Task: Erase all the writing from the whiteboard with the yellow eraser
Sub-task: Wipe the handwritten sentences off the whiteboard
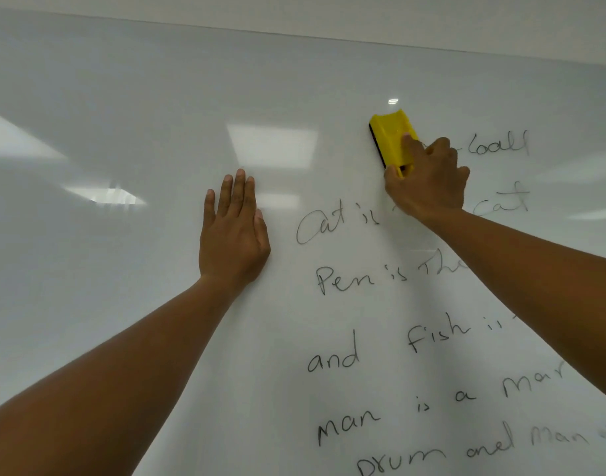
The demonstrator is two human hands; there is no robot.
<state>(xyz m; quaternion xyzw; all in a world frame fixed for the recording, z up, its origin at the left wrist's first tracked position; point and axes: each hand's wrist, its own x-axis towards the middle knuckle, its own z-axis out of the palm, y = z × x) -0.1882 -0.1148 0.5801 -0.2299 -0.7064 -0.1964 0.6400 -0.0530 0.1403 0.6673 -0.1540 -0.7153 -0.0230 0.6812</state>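
eraser: yellow rectangular plastic eraser [392, 139] with dark felt edge, flat on the glossy white whiteboard [123, 97] at the top text line
right hand [427, 180]: fingers curled round the eraser's lower end
left hand [233, 231]: fingers straight, palm flat on bare board
handling: likely light, rigid; grip the long sides, press evenly
remaining: several handwritten lines [380, 338]

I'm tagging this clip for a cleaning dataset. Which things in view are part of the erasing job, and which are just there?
Part of the job:
- yellow eraser, gripped by the right hand
- whiteboard
- handwritten lines, mostly unerased

Just there:
- left hand, flat on the board, holding nothing
- wall strip above the board
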